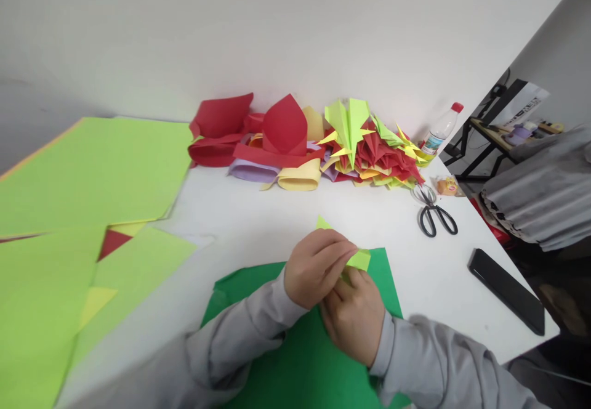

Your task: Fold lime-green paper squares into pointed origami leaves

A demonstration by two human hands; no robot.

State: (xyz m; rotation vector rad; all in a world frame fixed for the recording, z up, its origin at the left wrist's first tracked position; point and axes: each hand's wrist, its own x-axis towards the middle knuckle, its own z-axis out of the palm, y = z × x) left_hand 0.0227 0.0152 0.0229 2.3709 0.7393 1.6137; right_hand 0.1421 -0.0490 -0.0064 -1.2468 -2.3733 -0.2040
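A small piece of lime-green paper (359, 260) is pinched between my two hands, with one corner poking out above the left hand and another to the right. My left hand (318, 266) is closed on it, the fingers bent over its top. Just below and to the right, my right hand (354, 315) grips the same paper with curled fingers. The two hands touch and hide most of the paper's shape. Beneath them lies a dark green sheet (295, 372) on the white table (221, 212).
Large lime-green sheets (92, 169) cover the left side. Along the wall stand red paper shapes (285, 125) and a heap of folded paper pieces (373, 150). To the right are a bottle (436, 135), a small packaged snack (447, 186), black-handled scissors (434, 215) and a black case (505, 292).
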